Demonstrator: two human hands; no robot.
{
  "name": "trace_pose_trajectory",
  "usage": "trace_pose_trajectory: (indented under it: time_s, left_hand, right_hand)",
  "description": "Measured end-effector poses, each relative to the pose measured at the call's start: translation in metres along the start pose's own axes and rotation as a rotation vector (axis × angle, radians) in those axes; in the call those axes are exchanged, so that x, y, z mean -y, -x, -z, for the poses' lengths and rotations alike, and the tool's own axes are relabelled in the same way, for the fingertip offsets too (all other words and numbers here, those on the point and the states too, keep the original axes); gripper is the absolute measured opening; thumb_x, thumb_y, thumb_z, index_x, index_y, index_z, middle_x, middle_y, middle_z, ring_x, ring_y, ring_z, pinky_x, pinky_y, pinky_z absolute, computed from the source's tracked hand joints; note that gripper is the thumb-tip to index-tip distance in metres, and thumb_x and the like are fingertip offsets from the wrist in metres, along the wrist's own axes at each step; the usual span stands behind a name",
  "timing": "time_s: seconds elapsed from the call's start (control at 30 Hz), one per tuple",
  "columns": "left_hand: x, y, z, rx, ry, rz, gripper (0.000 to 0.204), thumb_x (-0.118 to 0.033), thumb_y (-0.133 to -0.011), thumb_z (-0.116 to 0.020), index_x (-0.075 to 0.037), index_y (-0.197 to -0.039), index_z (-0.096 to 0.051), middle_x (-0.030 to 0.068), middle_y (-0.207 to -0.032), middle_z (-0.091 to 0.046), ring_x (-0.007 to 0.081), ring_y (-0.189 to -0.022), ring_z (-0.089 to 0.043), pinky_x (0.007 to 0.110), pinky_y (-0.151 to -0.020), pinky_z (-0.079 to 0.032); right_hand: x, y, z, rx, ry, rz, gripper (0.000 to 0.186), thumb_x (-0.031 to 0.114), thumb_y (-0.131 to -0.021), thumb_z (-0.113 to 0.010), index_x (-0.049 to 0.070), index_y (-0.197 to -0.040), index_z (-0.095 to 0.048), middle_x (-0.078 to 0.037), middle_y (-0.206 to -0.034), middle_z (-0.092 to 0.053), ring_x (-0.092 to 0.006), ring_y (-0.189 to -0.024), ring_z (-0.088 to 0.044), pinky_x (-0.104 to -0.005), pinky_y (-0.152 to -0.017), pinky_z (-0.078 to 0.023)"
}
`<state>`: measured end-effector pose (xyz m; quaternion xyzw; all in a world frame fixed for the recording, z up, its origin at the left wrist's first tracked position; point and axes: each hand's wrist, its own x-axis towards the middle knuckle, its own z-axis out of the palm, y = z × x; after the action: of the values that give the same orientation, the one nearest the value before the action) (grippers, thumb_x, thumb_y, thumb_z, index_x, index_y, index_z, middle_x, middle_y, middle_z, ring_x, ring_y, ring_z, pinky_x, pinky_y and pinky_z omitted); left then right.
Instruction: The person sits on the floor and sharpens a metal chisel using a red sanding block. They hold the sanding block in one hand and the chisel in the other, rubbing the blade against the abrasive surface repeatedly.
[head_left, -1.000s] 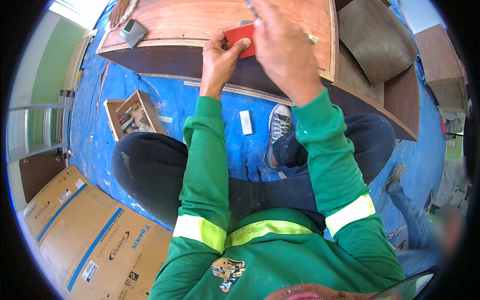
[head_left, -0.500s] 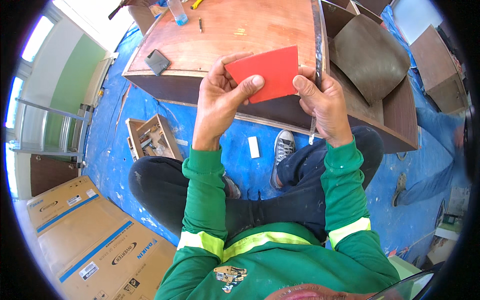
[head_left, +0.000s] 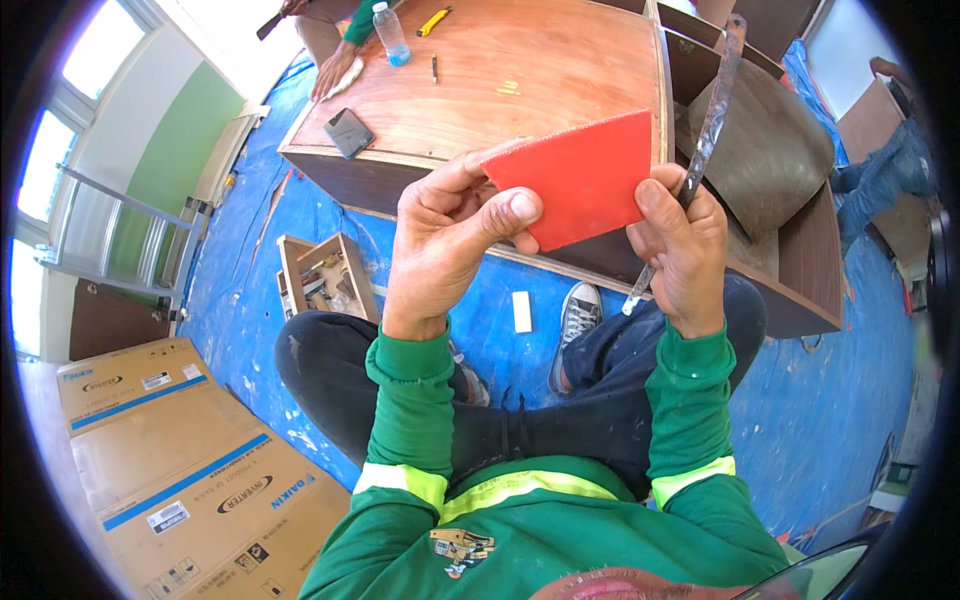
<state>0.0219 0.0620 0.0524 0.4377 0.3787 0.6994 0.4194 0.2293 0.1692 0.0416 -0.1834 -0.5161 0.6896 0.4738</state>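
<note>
A red flat plastic spreader (head_left: 585, 180) with slanted sides and a finely toothed upper edge is held up before me. My left hand (head_left: 450, 225) grips its left side, thumb on the front face and fingers behind. On its right edge, my right hand (head_left: 682, 240) pinches with thumb and fingers. That same hand also clasps a long, narrow, dark metal blade (head_left: 716, 110), spotted with white and rounded at the top; its lower tip sticks out below the fingers. Behind the spreader stands a large wooden cabinet (head_left: 470, 110) with a bare plywood top.
On the plywood lie a phone (head_left: 348, 132), a pencil (head_left: 434, 68), a yellow cutter (head_left: 434, 21) and a water bottle (head_left: 391, 35). Another person's hand (head_left: 335, 72) presses a white cloth there. A wooden toolbox (head_left: 325, 275), white block (head_left: 522, 312) and cardboard (head_left: 200, 460) lie on blue sheeting.
The spreader has shifted right and tilted. The blade now leans, its top swung right. A co-worker's hand with a cloth has appeared at the cabinet's far left, and the person at right has moved farther off.
</note>
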Motion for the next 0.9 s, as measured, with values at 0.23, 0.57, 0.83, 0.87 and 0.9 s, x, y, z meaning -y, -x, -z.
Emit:
trace_pose_trajectory:
  time_s: [0.23, 0.57, 0.83, 0.87, 0.9]
  left_hand:
    - [-0.001, 0.001, -0.003, -0.069, 0.027, -0.072, 0.037, -0.005, -0.09, -0.086, 0.003, -0.123, -0.072, 0.0126, -0.107, -0.078, 0.0124, -0.079, -0.073, 0.026, -0.07, -0.06]
    - [0.015, -0.015, 0.001, -0.09, -0.307, -0.549, 0.022, 0.004, -0.085, -0.085, -0.004, -0.103, -0.076, 0.0089, -0.1, -0.076, 0.0216, -0.104, -0.074, 0.033, -0.085, -0.062]
    - [0.014, -0.015, -0.006, -0.147, -0.891, -0.925, 0.024, 0.008, -0.067, -0.085, -0.006, -0.085, -0.078, 0.0088, -0.097, -0.075, 0.032, -0.106, -0.075, 0.041, -0.088, -0.06]
    - [0.017, -0.015, -0.008, -0.143, -0.914, -0.927, 0.025, 0.008, -0.067, -0.084, -0.006, -0.086, -0.078, 0.0088, -0.097, -0.075, 0.0318, -0.107, -0.075, 0.041, -0.088, -0.06]
    - [0.021, -0.014, -0.01, -0.137, -0.936, -0.93, 0.025, 0.008, -0.067, -0.084, -0.006, -0.088, -0.078, 0.0088, -0.098, -0.075, 0.0316, -0.107, -0.074, 0.041, -0.089, -0.059]
  right_hand:
    - [-0.001, 0.0, -0.002, 0.009, 0.054, 0.027, 0.018, 0.018, -0.107, -0.068, 0.002, -0.114, -0.068, 0.005, -0.077, -0.058, -0.0011, -0.052, -0.034, -0.0215, -0.048, -0.026]
    - [-0.01, -0.004, -0.013, -0.066, 0.131, 0.044, 0.033, 0.027, -0.109, -0.065, 0.0, -0.129, -0.065, 0.003, -0.086, -0.062, 0.0002, -0.054, -0.033, -0.0207, -0.047, -0.025]
    - [0.0, 0.004, -0.028, 0.019, -0.167, -0.208, 0.037, 0.039, -0.109, -0.064, 0.003, -0.114, -0.07, 0.0, -0.08, -0.064, 0.0005, -0.05, -0.033, -0.0193, -0.045, -0.025]
    - [-0.002, 0.005, -0.029, 0.053, -0.134, -0.196, 0.033, 0.035, -0.109, -0.065, 0.003, -0.112, -0.071, 0.002, -0.079, -0.063, 0.0007, -0.051, -0.034, -0.0189, -0.045, -0.026]
    - [-0.004, 0.007, -0.03, 0.086, -0.102, -0.185, 0.029, 0.032, -0.108, -0.066, 0.003, -0.111, -0.072, 0.004, -0.077, -0.062, 0.001, -0.052, -0.036, -0.0184, -0.046, -0.026]
